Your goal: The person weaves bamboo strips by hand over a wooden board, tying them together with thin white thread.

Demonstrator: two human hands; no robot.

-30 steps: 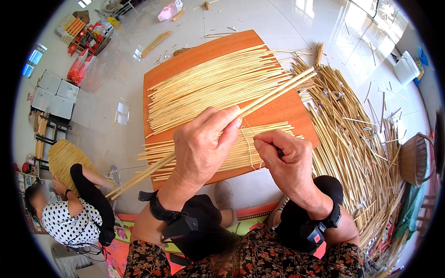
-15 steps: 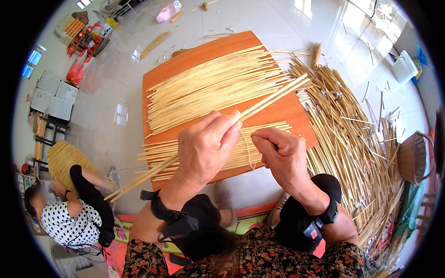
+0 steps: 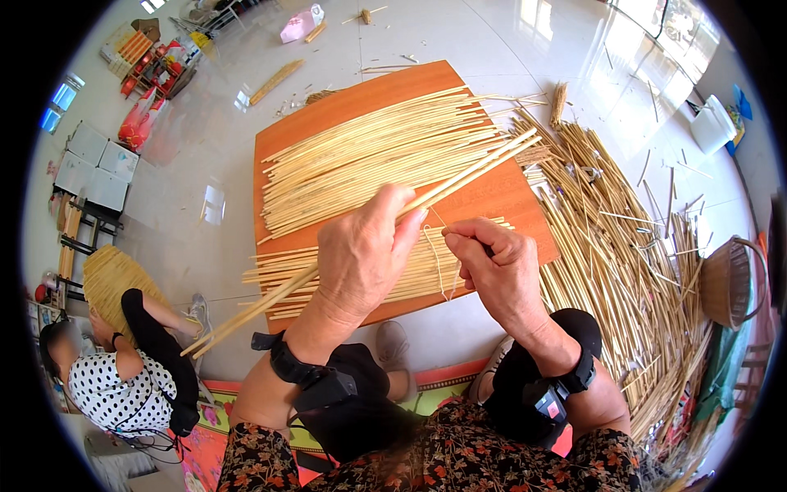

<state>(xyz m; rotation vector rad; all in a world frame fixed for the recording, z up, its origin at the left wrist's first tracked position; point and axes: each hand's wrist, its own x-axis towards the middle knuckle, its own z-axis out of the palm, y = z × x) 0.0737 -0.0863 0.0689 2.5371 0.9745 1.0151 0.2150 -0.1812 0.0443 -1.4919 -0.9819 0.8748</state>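
My left hand (image 3: 365, 250) is closed around a few long pale straw stalks (image 3: 484, 167), which slant from lower left to upper right above the wooden board (image 3: 525, 215). Close by on the right, my right hand (image 3: 502, 266) pinches a thin pale string (image 3: 437, 246). The string runs across to the stalks near my left fingertips, and a loop of it hangs between the hands. Beneath them lies a row of cut stalks (image 3: 410, 277) on the board's near part. A wider layer of stalks (image 3: 369, 156) covers the far part.
Loose stalks (image 3: 607, 238) are heaped on the floor to the right, beside a wicker basket (image 3: 725, 281). A white bucket (image 3: 713, 123) stands at far right. At left, another person (image 3: 123, 381) sits next to a woven straw piece (image 3: 121, 279).
My left thumb and fingers have shifted slightly on the stalks, whose upper ends now spread a little apart. The right hand stays nearly in place, still pinching the string.
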